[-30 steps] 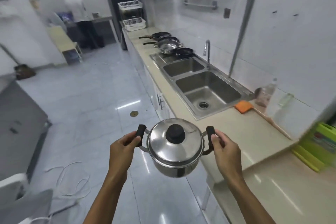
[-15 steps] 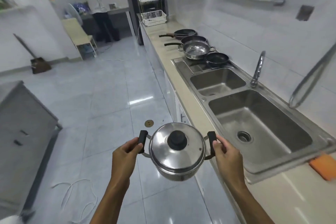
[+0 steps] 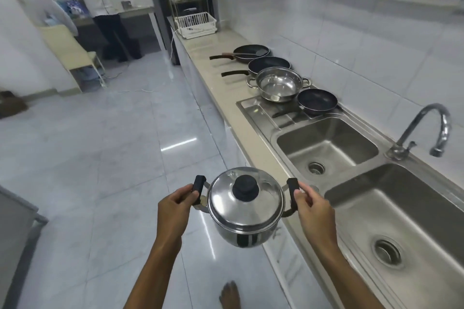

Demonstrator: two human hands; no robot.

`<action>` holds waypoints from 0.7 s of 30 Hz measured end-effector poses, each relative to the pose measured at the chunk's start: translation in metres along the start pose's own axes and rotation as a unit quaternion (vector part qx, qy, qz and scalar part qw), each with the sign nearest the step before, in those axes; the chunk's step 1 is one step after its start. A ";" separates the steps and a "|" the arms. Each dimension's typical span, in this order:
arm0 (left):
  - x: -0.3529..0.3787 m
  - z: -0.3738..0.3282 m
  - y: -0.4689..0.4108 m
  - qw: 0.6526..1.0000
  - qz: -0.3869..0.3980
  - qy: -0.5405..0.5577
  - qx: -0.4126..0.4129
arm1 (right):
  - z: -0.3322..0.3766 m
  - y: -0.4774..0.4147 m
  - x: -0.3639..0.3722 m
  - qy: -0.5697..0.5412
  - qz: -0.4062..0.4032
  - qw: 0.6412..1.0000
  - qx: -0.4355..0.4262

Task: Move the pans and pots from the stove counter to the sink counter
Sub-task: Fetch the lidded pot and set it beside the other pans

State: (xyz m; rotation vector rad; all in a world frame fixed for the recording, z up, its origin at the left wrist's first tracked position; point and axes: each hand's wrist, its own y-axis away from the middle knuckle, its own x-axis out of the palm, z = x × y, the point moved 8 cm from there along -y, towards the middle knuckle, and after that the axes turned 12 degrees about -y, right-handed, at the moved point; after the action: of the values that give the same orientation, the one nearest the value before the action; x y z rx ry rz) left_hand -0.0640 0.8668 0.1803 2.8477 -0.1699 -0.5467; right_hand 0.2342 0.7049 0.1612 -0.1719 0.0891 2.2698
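Note:
A lidded steel pot (image 3: 247,211) with a black knob hangs in the air over the floor, just off the counter edge. My left hand (image 3: 175,206) grips its left black handle and my right hand (image 3: 313,208) grips the right one. Further along the sink counter (image 3: 226,93) stand an open steel pot (image 3: 277,84), a small black pan (image 3: 317,102) on the drainboard, and two black frying pans (image 3: 269,64) (image 3: 251,52) behind them.
A double steel sink (image 3: 351,158) with a curved tap (image 3: 424,130) lies to my right. White wire racks (image 3: 193,7) stand at the counter's far end. A person (image 3: 98,7) stands at a far table. Tiled floor spreads to the left; my bare foot (image 3: 229,293) shows below.
I have walked forward along the counter with the pot held in both hands. The sink and the pans beyond it are now closer; the orange sponge has left the view.

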 end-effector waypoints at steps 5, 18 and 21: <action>0.010 -0.049 -0.148 0.998 0.036 -0.038 0.019 | 0.017 -0.091 0.079 -0.001 -0.022 1.000 0.017; 0.107 -0.143 -0.474 0.987 0.119 -0.098 0.053 | 0.003 -0.341 0.221 -0.008 -0.116 0.993 0.033; 0.136 -0.157 -0.548 0.980 0.149 -0.129 0.040 | -0.010 -0.398 0.249 0.016 -0.138 0.989 0.049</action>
State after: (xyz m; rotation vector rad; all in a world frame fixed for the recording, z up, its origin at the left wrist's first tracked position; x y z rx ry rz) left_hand 0.1592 1.4073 0.1365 2.7407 -0.6648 -0.8561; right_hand 0.3791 1.1492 0.1103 -0.1588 0.1818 1.9819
